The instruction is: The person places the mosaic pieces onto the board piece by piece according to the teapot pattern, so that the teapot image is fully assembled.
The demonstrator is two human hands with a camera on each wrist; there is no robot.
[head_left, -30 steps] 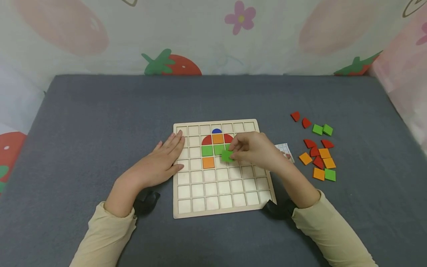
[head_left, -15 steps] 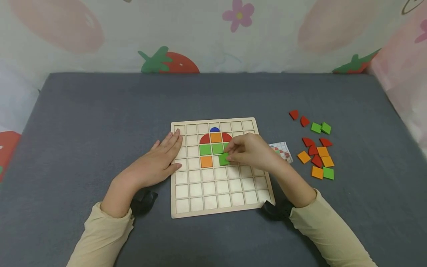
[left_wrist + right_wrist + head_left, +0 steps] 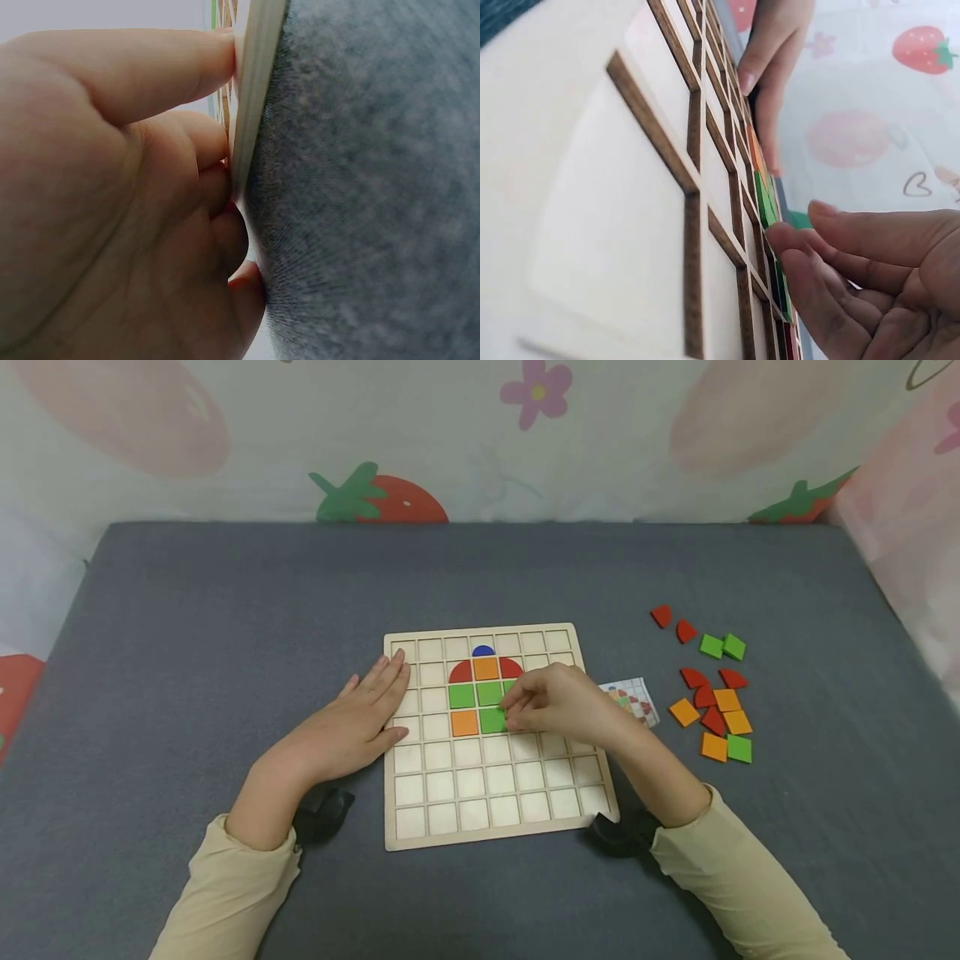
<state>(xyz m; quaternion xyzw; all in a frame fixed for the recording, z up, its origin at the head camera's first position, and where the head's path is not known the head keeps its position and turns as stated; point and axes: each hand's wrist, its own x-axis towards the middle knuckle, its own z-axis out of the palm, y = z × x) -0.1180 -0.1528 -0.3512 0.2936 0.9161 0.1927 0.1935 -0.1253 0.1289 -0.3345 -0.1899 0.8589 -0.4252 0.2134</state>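
My left hand [image 3: 352,727] lies flat with fingers extended across the left border of the wooden grid board [image 3: 438,842]. In the left wrist view, the thumb [image 3: 180,67] touches the board's edge. Over the board's middle, my right hand [image 3: 558,702] touches the right edge of a green square tile [image 3: 491,721] with its fingertips. This tile lies in a cell beside an orange square tile [image 3: 464,723]. From the right wrist, the thumb [image 3: 840,225] stands apart from the index finger, with no tile visible between them. The right hand partly covers another green tile and a red piece.
Above these sit green tiles [image 3: 461,696], an orange tile [image 3: 486,668], red quarter-rounds [image 3: 461,672] and a blue half-round [image 3: 483,651]. A printed pattern card [image 3: 637,700] lies partly behind the right hand. Loose red pieces [image 3: 712,721], orange tiles [image 3: 714,747] and green tiles [image 3: 738,749] lie farther right.
The green tile in the right hand has moved down and left into the cell beside the lower orange tile. The left hand stays put on the board.
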